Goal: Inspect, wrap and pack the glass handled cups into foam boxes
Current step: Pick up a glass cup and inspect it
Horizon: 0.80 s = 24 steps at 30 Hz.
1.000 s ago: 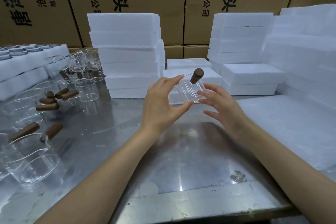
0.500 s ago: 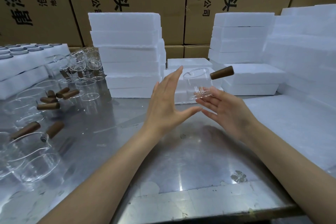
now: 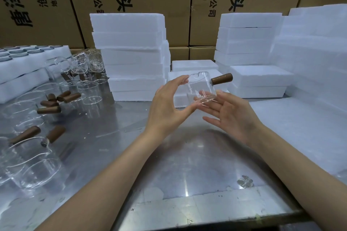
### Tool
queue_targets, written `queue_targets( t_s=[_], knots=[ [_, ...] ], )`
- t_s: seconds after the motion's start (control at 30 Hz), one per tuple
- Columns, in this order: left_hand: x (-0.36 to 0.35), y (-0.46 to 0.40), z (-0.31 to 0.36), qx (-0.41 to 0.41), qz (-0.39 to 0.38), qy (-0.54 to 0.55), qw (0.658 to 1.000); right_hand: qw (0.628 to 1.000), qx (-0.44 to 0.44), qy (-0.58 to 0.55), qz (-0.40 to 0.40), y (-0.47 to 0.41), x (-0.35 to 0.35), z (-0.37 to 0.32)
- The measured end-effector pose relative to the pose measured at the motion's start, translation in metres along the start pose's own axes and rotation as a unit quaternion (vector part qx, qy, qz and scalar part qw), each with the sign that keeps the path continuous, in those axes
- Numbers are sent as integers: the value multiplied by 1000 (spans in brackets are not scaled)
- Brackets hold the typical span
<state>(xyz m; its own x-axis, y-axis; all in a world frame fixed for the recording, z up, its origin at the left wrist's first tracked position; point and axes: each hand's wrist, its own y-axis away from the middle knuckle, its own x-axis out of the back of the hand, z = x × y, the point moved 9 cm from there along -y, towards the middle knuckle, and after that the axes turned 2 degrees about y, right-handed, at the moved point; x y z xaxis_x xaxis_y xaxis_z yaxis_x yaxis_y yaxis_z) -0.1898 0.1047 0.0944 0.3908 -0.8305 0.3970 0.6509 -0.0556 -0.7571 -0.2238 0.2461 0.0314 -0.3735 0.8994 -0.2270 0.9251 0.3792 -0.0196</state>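
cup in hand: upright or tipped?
Roughly upright, tilted slightly. The glass cup has its rim up and base resting on the right hand fingers; its brown handle sticks out sideways. The left hand steadies its rim and base.

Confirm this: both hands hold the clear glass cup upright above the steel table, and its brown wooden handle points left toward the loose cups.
Wrong on one point. In the head view the brown wooden handle of the clear glass cup points right, away from the loose cups. The left hand and right hand do hold it upright above the steel table.

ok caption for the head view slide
Both hands hold a glass cup above the steel table, brown handle pointing right.
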Motion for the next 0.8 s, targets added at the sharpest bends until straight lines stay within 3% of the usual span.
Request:
queue_targets(
  t_s=[0.13, 0.2, 0.47, 0.67, 0.8],
  knots=[
    [0, 0, -3, -15, -17, -29, 999, 980, 49, 66, 181, 2, 36, -14],
    [-2, 0, -3, -30, -34, -55, 997, 966, 68, 100, 227, 5, 47, -19],
    [-13, 1, -8, -30, -95, -53, 994, 963, 81, 127, 224, 5, 55, -20],
    [-21, 7, -28, 84, -155, 37, 984, 971, 69, 102, 206, 4, 56, -17],
    [-23, 7, -38, 102, -151, 60, 981, 975, 49, 104, 191, 2, 55, -14]
  ],
)
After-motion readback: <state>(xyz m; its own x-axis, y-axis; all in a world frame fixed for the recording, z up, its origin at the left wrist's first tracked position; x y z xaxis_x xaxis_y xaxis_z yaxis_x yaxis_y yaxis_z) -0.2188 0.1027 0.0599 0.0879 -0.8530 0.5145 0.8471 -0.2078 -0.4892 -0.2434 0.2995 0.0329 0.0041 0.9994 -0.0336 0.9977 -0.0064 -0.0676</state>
